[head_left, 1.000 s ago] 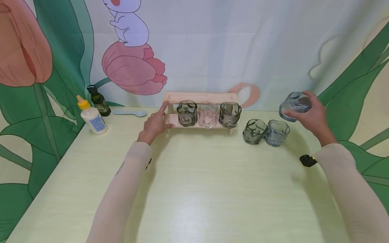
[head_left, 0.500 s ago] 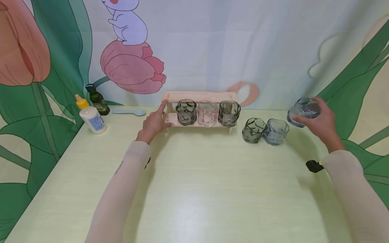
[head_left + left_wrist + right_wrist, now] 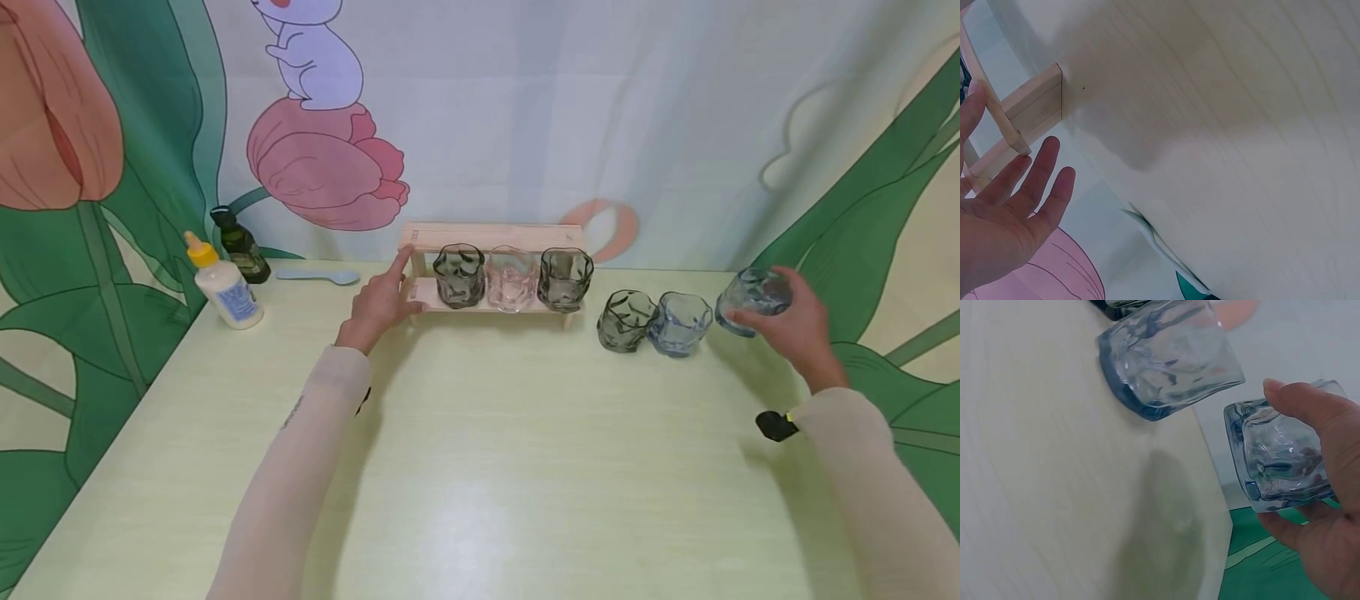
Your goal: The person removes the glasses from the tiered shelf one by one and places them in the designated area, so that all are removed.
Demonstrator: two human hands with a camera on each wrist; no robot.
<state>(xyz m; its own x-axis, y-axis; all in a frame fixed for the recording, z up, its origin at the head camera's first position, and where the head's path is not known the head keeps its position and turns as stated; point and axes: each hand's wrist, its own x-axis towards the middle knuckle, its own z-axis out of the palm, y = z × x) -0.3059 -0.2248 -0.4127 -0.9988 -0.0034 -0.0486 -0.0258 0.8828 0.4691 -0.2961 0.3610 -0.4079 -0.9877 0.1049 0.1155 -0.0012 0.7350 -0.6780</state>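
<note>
My right hand (image 3: 798,329) grips a clear blue glass tumbler (image 3: 748,293) at the back right, thumb on one side and fingers on the other. In the right wrist view this tumbler (image 3: 1282,456) overlaps the backdrop beyond the table edge. A second blue tumbler (image 3: 680,323) stands to its left, right beside a smoky grey tumbler (image 3: 626,322). With straight, spread fingers my left hand (image 3: 377,308) touches the left end of a small two-tier wooden rack (image 3: 491,237). On the rack's lower tier stand two grey tumblers (image 3: 460,277) with a pink tumbler (image 3: 512,281) between them.
At the back left are a white glue bottle (image 3: 234,293) with a yellow cap, a dark green bottle (image 3: 242,247) and a pale blue spoon (image 3: 318,276). A printed curtain (image 3: 480,108) hangs behind the table (image 3: 525,467).
The right hand has carried its blue tumbler rightward, then lowered it nearer the table. The left hand stays at the rack's end, and the standing tumblers keep their places.
</note>
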